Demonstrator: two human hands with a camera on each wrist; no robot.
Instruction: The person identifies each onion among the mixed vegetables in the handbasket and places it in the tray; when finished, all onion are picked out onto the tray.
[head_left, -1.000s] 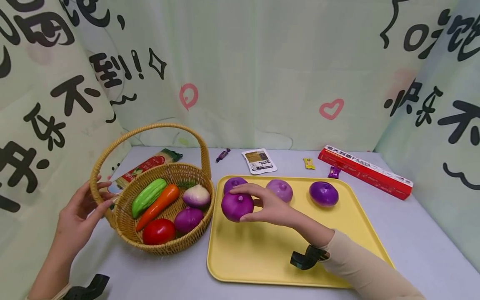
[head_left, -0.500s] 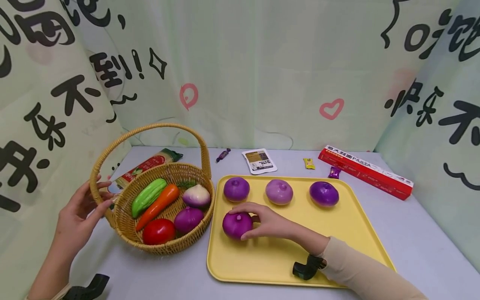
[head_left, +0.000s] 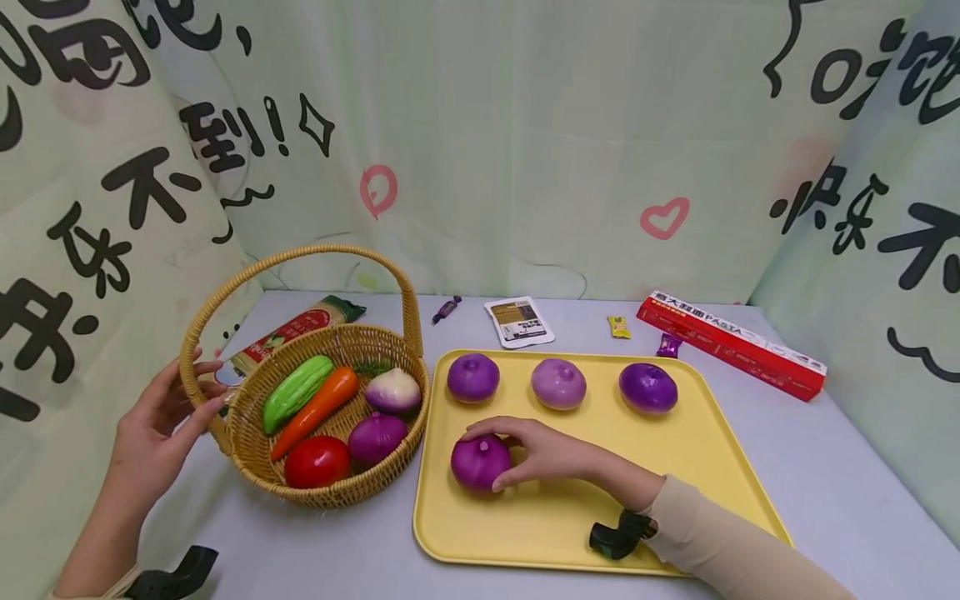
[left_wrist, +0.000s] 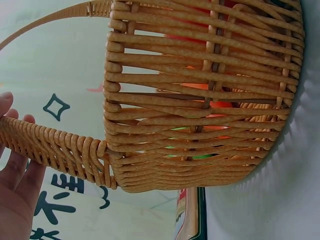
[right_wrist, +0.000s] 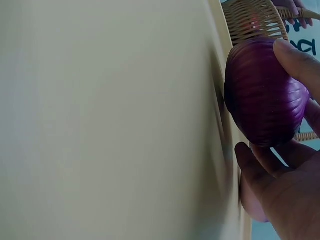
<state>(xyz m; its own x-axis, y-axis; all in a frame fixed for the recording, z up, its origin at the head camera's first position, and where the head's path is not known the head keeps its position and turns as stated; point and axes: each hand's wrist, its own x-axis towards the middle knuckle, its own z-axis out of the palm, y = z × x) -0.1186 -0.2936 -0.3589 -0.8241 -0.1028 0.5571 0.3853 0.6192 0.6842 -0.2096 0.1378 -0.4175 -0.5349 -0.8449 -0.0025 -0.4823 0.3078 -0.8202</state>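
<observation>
- the right hand point(head_left: 551, 454) has its fingers point(right_wrist: 295, 60) curled around a purple onion point(head_left: 481, 463) resting on the yellow tray point(head_left: 585, 533), near its front-left corner.
- risk, as a judgement: the onion is round, so it could roll toward the tray's left edge if let go unevenly.
- the onion looks glossy, ribbed, deep purple.
- the left hand point(head_left: 153, 433) touches the basket point(left_wrist: 200, 125) handle with relaxed fingers.

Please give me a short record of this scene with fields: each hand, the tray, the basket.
right hand: grips a purple onion on the tray
left hand: touches the basket handle
tray: yellow, three more onions in a row at the back
basket: wicker, holds cucumber, carrot, tomato, two onions
</observation>
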